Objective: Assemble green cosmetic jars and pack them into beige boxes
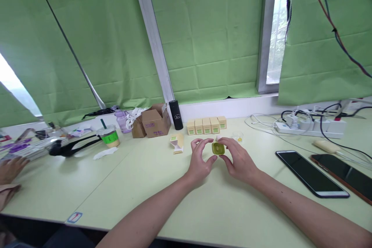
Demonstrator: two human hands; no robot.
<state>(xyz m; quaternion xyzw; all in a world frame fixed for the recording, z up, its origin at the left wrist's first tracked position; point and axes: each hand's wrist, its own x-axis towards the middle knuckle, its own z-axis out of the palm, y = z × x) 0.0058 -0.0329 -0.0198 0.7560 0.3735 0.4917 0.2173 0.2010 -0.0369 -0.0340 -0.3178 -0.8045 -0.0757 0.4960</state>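
A small square olive-green case [218, 148], which looks like an opened little tin or box, is held just above the table between my two hands. My left hand [200, 161] curves around its left side, thumb low and index finger high. On the other side, the thumb and fingers of my right hand [237, 159] pinch it. What lies inside is too small to make out. Beyond the hands stands a row of several small cream cartons [206, 126] with green labels. An opened carton [176, 144] lies to the left. Behind my right hand is a clear plastic piece [237, 137] with something yellow.
At the right lie two phones [312, 172] and a power strip [310, 127] with tangled cables. A black bottle [176, 114], a cardboard box [155, 123] and a drink cup [109, 136] stand at the back left. Another person's hand [12, 168] rests at the far left.
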